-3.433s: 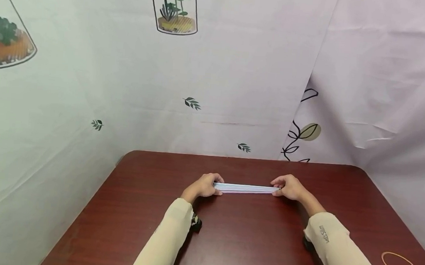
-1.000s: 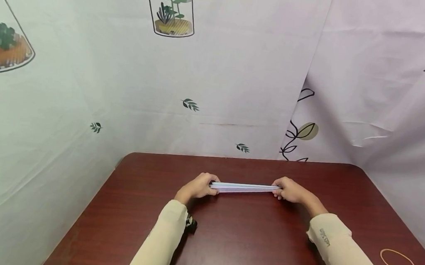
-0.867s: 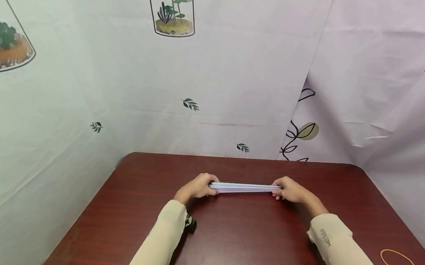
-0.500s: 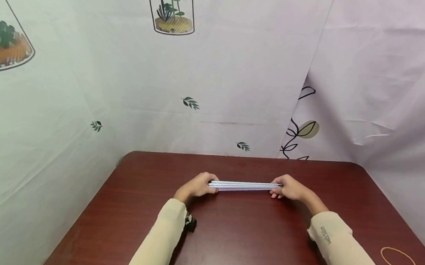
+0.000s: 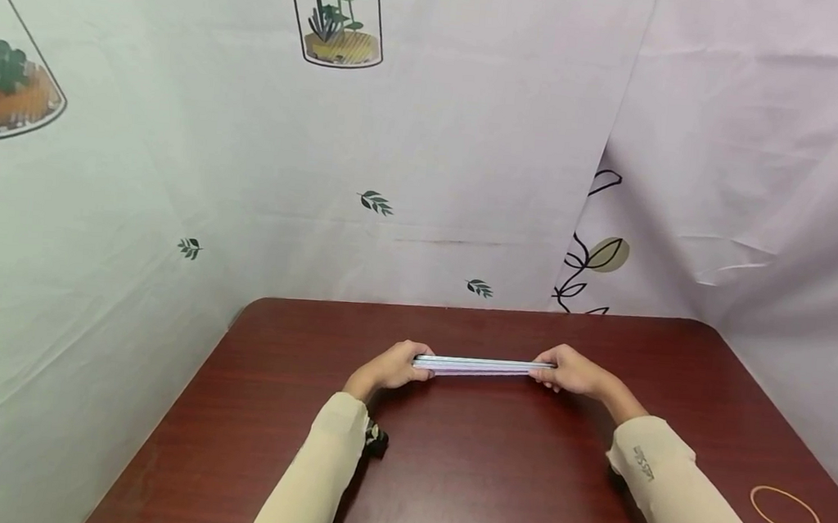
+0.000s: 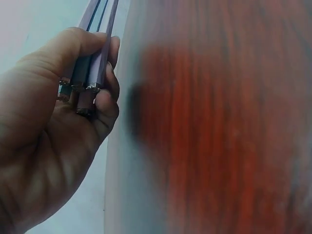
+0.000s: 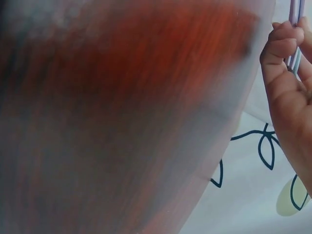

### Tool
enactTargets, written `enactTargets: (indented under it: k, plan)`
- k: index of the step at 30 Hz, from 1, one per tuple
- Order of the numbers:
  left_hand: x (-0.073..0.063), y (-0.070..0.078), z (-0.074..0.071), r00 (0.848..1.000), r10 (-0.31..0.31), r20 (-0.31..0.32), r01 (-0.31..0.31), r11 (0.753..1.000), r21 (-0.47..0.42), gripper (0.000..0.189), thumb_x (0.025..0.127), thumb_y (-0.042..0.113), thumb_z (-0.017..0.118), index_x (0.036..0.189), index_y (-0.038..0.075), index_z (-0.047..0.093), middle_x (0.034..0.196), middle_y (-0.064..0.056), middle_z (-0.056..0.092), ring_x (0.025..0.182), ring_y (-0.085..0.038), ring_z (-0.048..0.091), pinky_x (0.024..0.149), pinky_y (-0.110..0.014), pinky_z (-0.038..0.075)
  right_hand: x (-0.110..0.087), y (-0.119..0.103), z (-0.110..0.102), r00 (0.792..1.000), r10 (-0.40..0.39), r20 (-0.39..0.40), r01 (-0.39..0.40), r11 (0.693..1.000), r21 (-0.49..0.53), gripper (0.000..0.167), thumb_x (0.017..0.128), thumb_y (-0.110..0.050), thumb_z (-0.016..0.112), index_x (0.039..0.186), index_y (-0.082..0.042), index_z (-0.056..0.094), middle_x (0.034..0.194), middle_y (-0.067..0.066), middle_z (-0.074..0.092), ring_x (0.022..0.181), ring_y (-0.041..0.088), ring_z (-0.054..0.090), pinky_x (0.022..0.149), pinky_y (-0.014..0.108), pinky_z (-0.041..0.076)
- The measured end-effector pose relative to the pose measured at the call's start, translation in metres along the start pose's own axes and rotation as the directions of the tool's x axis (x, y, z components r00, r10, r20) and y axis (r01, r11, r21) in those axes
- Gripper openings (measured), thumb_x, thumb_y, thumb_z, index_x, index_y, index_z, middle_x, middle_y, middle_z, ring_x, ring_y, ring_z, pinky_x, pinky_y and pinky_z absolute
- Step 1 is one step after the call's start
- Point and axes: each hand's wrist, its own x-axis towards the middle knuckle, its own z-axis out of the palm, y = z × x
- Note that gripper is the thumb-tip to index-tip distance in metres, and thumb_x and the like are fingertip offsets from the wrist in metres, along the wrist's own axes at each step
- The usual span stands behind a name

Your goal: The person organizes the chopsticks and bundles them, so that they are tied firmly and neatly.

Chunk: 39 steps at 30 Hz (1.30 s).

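A bundle of several pale lilac and light blue pencils lies level between my two hands, a little above the far half of the table. My left hand grips its left end, thumb on the near side. In the left wrist view the left hand curls round the flat-sided pencils, whose ends sit slightly uneven. My right hand pinches the other end. At the right edge of the right wrist view, the fingers of my right hand wrap the pencils, partly hiding them.
A thin yellow rubber band lies at the right of the dark red-brown table. A pale printed cloth hangs behind the table and along its sides.
The pencils have come closer together, so the bundle looks more even and less fanned. My right fingers have shifted slightly left along it. The left hand stays almost still.
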Motion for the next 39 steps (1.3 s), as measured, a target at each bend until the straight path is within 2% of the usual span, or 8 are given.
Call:
enactTargets:
  k: [10, 13, 18, 21, 28, 34, 36, 39]
  plan:
    - [-0.001, 0.005, -0.007, 1.000, 0.000, 0.025, 0.002, 0.997, -0.081, 0.014, 0.090, 0.002, 0.066, 0.104, 0.002, 0.067, 0.080, -0.001, 0.064, 0.068, -0.009, 0.058, 0.064, -0.026, 0.052, 0.000, -0.002, -0.002, 0.998, -0.014, -0.057, 0.013, 1.000, -0.006, 0.019, 0.096, -0.011, 0.065, 0.094, 0.008, 0.068, 0.067, 0.000, 0.054, 0.059, 0.011, 0.053, 0.053, 0.027, 0.050]
    - [-0.001, 0.009, -0.010, 1.000, 0.007, 0.017, -0.006, 0.999, -0.048, 0.016, 0.092, 0.006, 0.067, 0.108, 0.003, 0.067, 0.086, -0.001, 0.065, 0.072, -0.010, 0.058, 0.068, -0.026, 0.051, -0.001, -0.007, -0.005, 0.997, -0.015, -0.069, 0.013, 1.000, -0.025, 0.020, 0.096, -0.011, 0.064, 0.097, 0.009, 0.068, 0.068, 0.001, 0.054, 0.060, 0.013, 0.053, 0.054, 0.028, 0.050]
    - [-0.002, 0.017, -0.015, 0.997, 0.030, -0.067, -0.028, 0.999, 0.029, 0.022, 0.093, 0.015, 0.070, 0.113, 0.006, 0.068, 0.096, 0.001, 0.068, 0.082, -0.011, 0.058, 0.077, -0.029, 0.049, -0.003, -0.018, -0.010, 0.990, -0.043, -0.133, 0.028, 0.993, -0.117, 0.021, 0.096, -0.011, 0.064, 0.103, 0.008, 0.068, 0.074, 0.009, 0.058, 0.062, 0.018, 0.053, 0.054, 0.029, 0.049]
    - [-0.001, 0.021, -0.017, 0.990, 0.049, -0.131, -0.043, 0.998, 0.047, 0.023, 0.092, 0.017, 0.071, 0.113, 0.007, 0.068, 0.097, -0.001, 0.069, 0.082, -0.011, 0.060, 0.078, -0.030, 0.050, -0.004, -0.024, -0.010, 0.976, -0.102, -0.190, 0.054, 0.969, -0.239, 0.019, 0.096, -0.012, 0.064, 0.104, 0.004, 0.069, 0.083, 0.011, 0.065, 0.068, 0.018, 0.056, 0.061, 0.032, 0.050]
    - [0.000, 0.028, -0.020, 0.964, 0.116, -0.241, -0.092, 0.990, 0.109, 0.021, 0.091, 0.011, 0.072, 0.110, 0.005, 0.068, 0.100, -0.004, 0.070, 0.085, -0.014, 0.062, 0.079, -0.032, 0.052, -0.003, -0.030, -0.008, 0.911, -0.295, -0.287, 0.134, 0.872, -0.472, 0.010, 0.094, -0.009, 0.066, 0.100, -0.002, 0.069, 0.090, 0.003, 0.069, 0.082, 0.017, 0.061, 0.075, 0.043, 0.051]
    - [-0.002, 0.034, -0.018, 0.932, 0.247, -0.265, -0.155, 0.933, 0.324, 0.025, 0.092, 0.005, 0.067, 0.115, -0.001, 0.062, 0.106, -0.012, 0.065, 0.093, -0.022, 0.062, 0.085, -0.038, 0.052, 0.000, -0.027, -0.004, 0.879, -0.353, -0.319, 0.135, 0.827, -0.545, 0.004, 0.093, -0.004, 0.064, 0.091, -0.002, 0.066, 0.080, 0.002, 0.062, 0.074, 0.017, 0.056, 0.070, 0.040, 0.047]
    - [-0.003, 0.039, -0.016, 0.919, 0.277, -0.280, -0.143, 0.896, 0.420, 0.027, 0.091, 0.004, 0.067, 0.116, 0.000, 0.060, 0.104, -0.012, 0.063, 0.091, -0.023, 0.062, 0.083, -0.038, 0.052, 0.001, -0.027, -0.002, 0.859, -0.394, -0.327, 0.150, 0.805, -0.575, 0.004, 0.092, -0.001, 0.063, 0.089, -0.002, 0.064, 0.078, 0.004, 0.061, 0.072, 0.018, 0.055, 0.069, 0.040, 0.047]
    - [-0.004, 0.046, -0.013, 0.901, 0.286, -0.326, -0.057, 0.824, 0.564, 0.029, 0.092, 0.008, 0.067, 0.119, 0.004, 0.060, 0.102, -0.010, 0.060, 0.087, -0.024, 0.063, 0.078, -0.037, 0.052, 0.002, -0.027, -0.001, 0.820, -0.462, -0.338, 0.178, 0.767, -0.617, 0.004, 0.091, 0.002, 0.063, 0.088, -0.001, 0.062, 0.077, 0.007, 0.059, 0.071, 0.019, 0.054, 0.068, 0.041, 0.047]
